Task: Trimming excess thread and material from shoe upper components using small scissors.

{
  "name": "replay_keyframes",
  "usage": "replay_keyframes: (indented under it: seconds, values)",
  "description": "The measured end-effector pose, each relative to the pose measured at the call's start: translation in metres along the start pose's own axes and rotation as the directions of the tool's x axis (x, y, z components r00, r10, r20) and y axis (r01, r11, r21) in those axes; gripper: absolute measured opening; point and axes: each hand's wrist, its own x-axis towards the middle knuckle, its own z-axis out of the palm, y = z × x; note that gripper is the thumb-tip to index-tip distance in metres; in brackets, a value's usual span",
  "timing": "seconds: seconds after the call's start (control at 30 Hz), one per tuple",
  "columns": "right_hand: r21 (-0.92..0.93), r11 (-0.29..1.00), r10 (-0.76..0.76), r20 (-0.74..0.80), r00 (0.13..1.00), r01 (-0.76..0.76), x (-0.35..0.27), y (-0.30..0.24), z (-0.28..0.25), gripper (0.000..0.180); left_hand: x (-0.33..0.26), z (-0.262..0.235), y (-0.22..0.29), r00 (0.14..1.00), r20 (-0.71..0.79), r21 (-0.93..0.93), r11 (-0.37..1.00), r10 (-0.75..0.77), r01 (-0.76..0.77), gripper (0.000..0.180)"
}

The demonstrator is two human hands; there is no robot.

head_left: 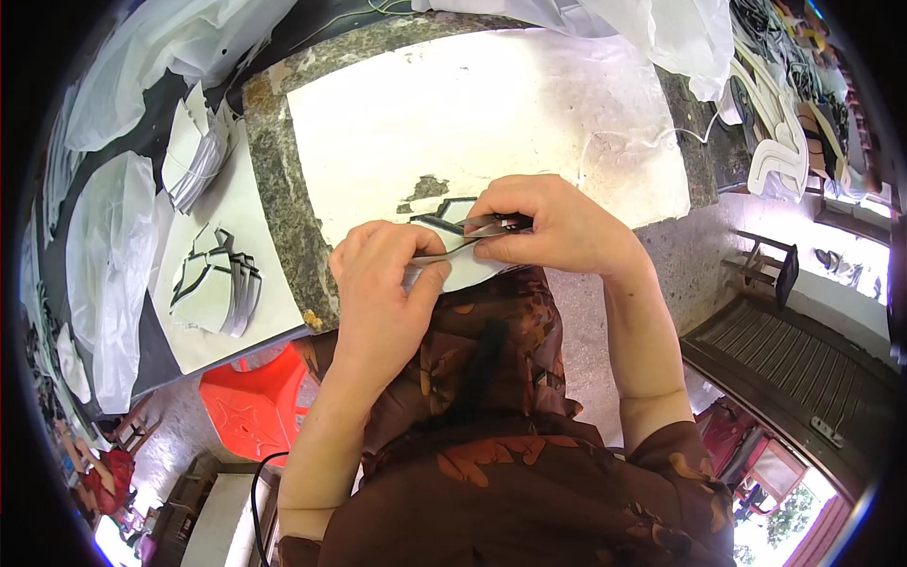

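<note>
Near the table's front edge, both my hands meet over a white flat piece with black strips. My left hand is closed, pinching an edge of this piece between thumb and fingers. Closed round a small metal tool with a dark part, my right hand keeps it at the piece's edge. The tool looks like thread snips, but the fingers cover most of it. The black strips form an angular outline on the far side of my fingers.
A white sheet covers the stone slab. At left lie a stack of black-trimmed white pieces and a tied bundle of white pieces. Plastic bags hang around. A red stool stands below.
</note>
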Motion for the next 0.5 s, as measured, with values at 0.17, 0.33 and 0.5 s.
replay_keyframes:
  seconds: [0.17,0.33,0.5]
  values:
    - [-0.077,0.997,0.024,-0.022,0.999,-0.026,0.003,-0.006,0.0,0.02,0.004,-0.006,0.004,0.999,0.031,-0.016,0.999,-0.029,0.029,0.016]
    - [0.082,0.978,0.188,0.04,0.981,-0.19,0.006,-0.006,-0.001,0.022,0.009,-0.011,0.0,0.993,0.073,-0.113,0.988,-0.098,0.106,0.019]
    - [0.135,0.961,0.232,0.081,0.969,-0.241,0.006,-0.01,-0.004,0.023,0.009,-0.015,-0.001,0.978,0.088,-0.28,0.937,-0.191,0.208,0.018]
